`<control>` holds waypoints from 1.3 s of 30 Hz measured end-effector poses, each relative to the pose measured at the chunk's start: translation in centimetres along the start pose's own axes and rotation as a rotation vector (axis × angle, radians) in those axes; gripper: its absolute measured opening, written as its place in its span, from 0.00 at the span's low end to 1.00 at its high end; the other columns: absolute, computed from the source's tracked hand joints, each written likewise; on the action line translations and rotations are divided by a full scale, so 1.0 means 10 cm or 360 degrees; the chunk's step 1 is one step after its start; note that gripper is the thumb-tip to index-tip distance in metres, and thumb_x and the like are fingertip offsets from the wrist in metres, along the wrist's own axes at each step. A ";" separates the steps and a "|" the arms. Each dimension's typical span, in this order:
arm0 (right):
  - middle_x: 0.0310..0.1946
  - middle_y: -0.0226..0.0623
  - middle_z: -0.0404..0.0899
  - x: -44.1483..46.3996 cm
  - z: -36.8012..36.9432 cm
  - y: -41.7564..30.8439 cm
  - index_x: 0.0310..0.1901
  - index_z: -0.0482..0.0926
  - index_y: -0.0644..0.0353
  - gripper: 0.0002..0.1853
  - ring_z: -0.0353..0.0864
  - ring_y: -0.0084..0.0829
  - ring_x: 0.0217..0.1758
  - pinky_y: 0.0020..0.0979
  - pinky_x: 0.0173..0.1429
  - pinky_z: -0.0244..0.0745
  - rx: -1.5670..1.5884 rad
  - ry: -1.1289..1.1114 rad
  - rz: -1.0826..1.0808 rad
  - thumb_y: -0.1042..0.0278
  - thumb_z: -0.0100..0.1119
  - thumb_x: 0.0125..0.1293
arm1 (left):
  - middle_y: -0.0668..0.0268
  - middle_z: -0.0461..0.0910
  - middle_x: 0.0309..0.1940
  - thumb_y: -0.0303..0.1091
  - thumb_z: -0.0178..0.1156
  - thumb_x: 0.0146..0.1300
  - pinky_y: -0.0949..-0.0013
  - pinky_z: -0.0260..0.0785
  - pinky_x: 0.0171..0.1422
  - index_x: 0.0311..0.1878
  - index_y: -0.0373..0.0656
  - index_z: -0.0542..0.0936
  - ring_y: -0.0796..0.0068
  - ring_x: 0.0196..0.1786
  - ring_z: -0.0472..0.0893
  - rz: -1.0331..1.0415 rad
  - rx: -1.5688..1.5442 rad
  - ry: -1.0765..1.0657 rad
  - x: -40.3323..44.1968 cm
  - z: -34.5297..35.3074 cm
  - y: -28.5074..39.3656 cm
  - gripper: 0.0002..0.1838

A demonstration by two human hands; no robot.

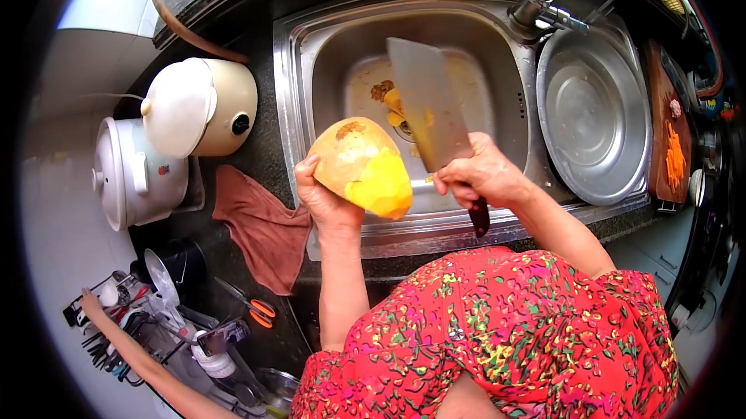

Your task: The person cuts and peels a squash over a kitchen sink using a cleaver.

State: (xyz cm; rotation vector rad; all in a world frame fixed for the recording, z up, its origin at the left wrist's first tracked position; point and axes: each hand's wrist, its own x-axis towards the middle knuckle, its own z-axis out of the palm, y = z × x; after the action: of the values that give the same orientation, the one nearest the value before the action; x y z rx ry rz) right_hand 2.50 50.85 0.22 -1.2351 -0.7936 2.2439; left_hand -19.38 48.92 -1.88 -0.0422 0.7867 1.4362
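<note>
Over the near left part of the sink, my left hand grips a large piece of pumpkin from below and the left. Its tan skin remains on top, with a brown patch, while the lower right side shows bare bright yellow flesh. My right hand is closed around the dark handle of a cleaver. The broad blade points up and away over the basin, to the right of the pumpkin and apart from it. Peelings lie on the sink bottom near the drain, partly hidden by the blade.
The steel sink has a faucet at its back right and a large metal basin beside it. A cutting board bears orange strips. Left are two pots, a brown cloth, scissors and another person's arm.
</note>
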 end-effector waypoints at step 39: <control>0.28 0.45 0.71 0.25 -0.03 0.48 0.43 0.69 0.71 0.20 0.75 0.41 0.22 0.36 0.22 0.72 -0.2191 0.0519 -0.1655 0.78 0.52 0.43 | 0.49 0.76 0.47 0.40 0.50 0.48 0.57 0.71 0.55 0.53 0.29 0.69 0.56 0.48 0.78 -0.0160 -0.0037 0.0021 -0.08 0.00 -0.02 0.29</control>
State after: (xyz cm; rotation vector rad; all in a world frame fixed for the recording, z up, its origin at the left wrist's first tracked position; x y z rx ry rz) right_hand 1.00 48.99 -4.62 -1.0924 -2.2632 0.4773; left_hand -19.19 48.19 -1.60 -0.1076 0.7684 1.3511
